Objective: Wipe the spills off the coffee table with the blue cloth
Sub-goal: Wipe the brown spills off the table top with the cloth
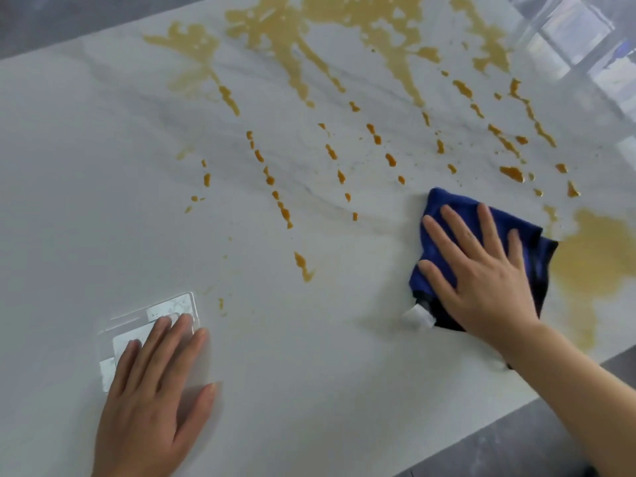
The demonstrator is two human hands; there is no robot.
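On the table's right side: the right hand (pixel 481 270) lay flat with fingers straight and spread, pressing down on the blue cloth (pixel 447 215), not clutching it.
Cloth position: it sat bunched on the coffee table (pixel 309 356) near the near edge, its right border touching a wide pale-yellow smear (pixel 592 256); a white tag (pixel 418 316) stuck out at its lower left corner.
Why held so: an open palm probably spread pressure over the whole cloth, so more fabric met the wet surface on each pass.
Left hand: the left hand (pixel 155 390) rested palm down with fingers straight, its fingertips lying on a clear plastic sheet or flat case (pixel 155 321) near the front left.
Why placed so: it seemingly braced the body during the reach; whether it also pinned that clear item I cannot tell.
Hands relative: well apart, one at each side of the front edge.
Spills: orange-yellow puddles (pixel 344 15) spread across the far side, with rows of drops (pixel 272 180) trailing toward the person; most remained unwiped.
Progress judged: early, since only the patch beside the cloth looked thinned.
Surface: glossy white marble-look top with faint grey veins, slick enough for liquid to bead.
Room: grey floor (pixel 516 442) showed past the table's corners; window light reflected at the far right.
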